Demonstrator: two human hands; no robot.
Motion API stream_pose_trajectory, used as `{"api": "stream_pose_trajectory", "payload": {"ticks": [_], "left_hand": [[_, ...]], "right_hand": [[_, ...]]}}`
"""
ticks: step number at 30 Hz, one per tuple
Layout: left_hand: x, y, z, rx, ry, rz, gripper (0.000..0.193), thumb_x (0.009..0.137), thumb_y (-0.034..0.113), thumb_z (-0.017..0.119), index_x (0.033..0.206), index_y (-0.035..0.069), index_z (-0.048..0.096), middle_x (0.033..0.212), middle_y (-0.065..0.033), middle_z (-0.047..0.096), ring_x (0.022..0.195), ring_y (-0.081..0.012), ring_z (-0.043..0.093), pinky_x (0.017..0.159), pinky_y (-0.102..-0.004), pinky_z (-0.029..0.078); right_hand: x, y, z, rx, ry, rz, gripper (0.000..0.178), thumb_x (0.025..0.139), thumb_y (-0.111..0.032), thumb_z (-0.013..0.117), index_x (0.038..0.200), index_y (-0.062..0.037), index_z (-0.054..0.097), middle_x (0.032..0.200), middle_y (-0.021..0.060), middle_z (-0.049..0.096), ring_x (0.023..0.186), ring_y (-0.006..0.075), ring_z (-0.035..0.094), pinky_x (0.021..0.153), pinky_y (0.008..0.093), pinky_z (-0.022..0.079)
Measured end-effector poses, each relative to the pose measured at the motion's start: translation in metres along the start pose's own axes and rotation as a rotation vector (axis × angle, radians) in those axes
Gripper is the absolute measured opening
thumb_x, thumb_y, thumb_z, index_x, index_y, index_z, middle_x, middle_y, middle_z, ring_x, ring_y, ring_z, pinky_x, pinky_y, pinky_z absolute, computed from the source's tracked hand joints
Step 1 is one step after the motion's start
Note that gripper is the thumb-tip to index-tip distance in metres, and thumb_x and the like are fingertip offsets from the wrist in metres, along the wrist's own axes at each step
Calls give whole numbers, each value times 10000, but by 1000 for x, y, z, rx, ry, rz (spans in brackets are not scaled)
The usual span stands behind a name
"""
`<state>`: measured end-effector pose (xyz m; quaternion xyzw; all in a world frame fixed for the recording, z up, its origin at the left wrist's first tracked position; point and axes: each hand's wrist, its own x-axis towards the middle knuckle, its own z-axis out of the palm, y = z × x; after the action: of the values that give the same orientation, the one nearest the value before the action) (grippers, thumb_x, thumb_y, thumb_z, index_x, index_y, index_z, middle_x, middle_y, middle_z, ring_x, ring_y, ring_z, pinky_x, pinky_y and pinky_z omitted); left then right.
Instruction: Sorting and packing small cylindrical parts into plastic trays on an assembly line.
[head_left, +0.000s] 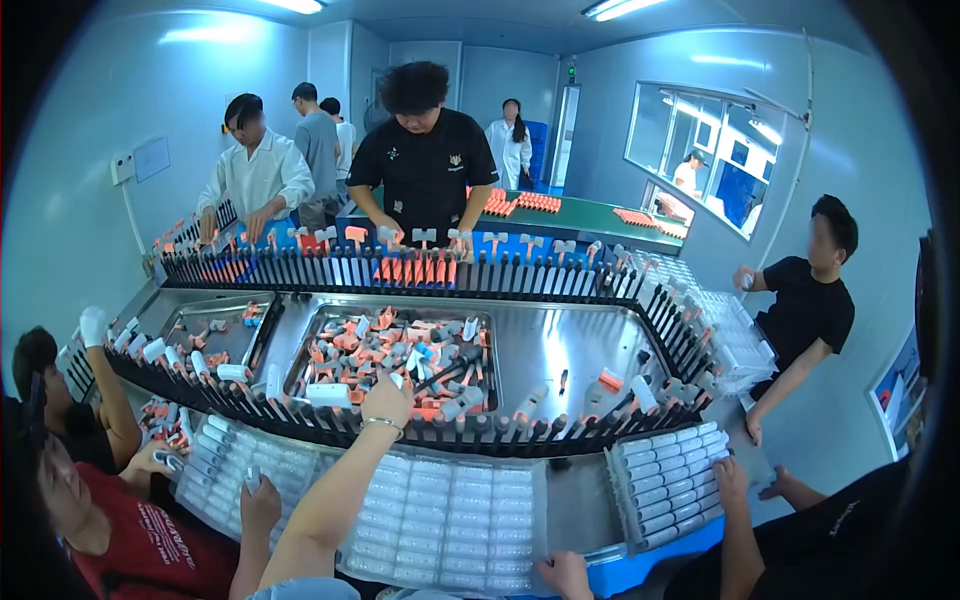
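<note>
My left hand (388, 400), with a bracelet at the wrist, reaches over the black rack into a metal tray (492, 345) heaped with orange and grey plastic parts (345, 350). Its fingers are closed at a small white piece among the parts; what they grip is partly hidden. A white cylinder (328, 395) lies just left of it. My right hand (565, 577) is low in the picture, its fingers curled at the near right corner of a clear plastic blister tray (440, 515). That tray has rows of moulded hollows and lies in front of me.
A rack of black upright pegs (480, 432) rings the steel table, some topped with grey and orange pieces. A filled blister tray (668, 485) lies right, beside another person's hand (732, 485). At left, a person in red (150, 530) works close to my arm. Others stand across the table.
</note>
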<state>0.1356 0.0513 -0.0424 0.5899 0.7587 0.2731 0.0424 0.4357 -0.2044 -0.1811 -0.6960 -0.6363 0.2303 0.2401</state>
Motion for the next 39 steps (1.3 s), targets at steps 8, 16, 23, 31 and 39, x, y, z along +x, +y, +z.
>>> {"api": "stream_pose_trajectory", "payload": {"ticks": [8, 16, 23, 31, 39], "left_hand": [[-88, -39, -40, -174, 398, 290, 595, 783, 196, 610, 1244, -56, 332, 1191, -289, 396, 1063, -449, 430, 912, -450, 368], [-141, -150, 10, -248, -239, -82, 506, 812, 341, 576, 1131, -39, 478, 944, -202, 556, 914, -326, 538, 828, -356, 414], [-141, -154, 12, -263, -373, -103, 332, 848, 310, 539, 872, -21, 547, 627, -145, 498, 563, -168, 456, 545, -328, 390], [-145, -132, -11, -772, -439, -402, 358, 892, 313, 496, 1051, 7, 590, 864, -85, 627, 710, -144, 584, 630, -259, 464], [-157, -100, -30, -1039, -725, -585, 410, 877, 385, 516, 1036, 10, 558, 840, -84, 610, 621, -150, 581, 490, -283, 467]], "right_hand": [[-16, -19, -11, -54, 163, 95, 218, 743, -244, 583, 694, -36, 627, 599, 216, 571, 572, 393, 576, 547, 479, 457], [-9, -13, -19, 109, 101, 245, 264, 768, -236, 534, 738, 24, 565, 694, 247, 573, 684, 406, 571, 613, 465, 449], [-1, -14, -23, 980, -60, 526, 272, 805, -166, 491, 1010, 11, 509, 821, 112, 571, 633, 219, 581, 458, 323, 478], [-9, -31, -67, 1229, -40, 713, 255, 771, -98, 486, 966, 40, 576, 768, 86, 591, 631, 161, 567, 493, 246, 426], [-45, 6, -109, 1250, 53, 655, 306, 802, -152, 551, 1053, 22, 571, 797, 67, 600, 666, 164, 577, 561, 265, 448]]}}
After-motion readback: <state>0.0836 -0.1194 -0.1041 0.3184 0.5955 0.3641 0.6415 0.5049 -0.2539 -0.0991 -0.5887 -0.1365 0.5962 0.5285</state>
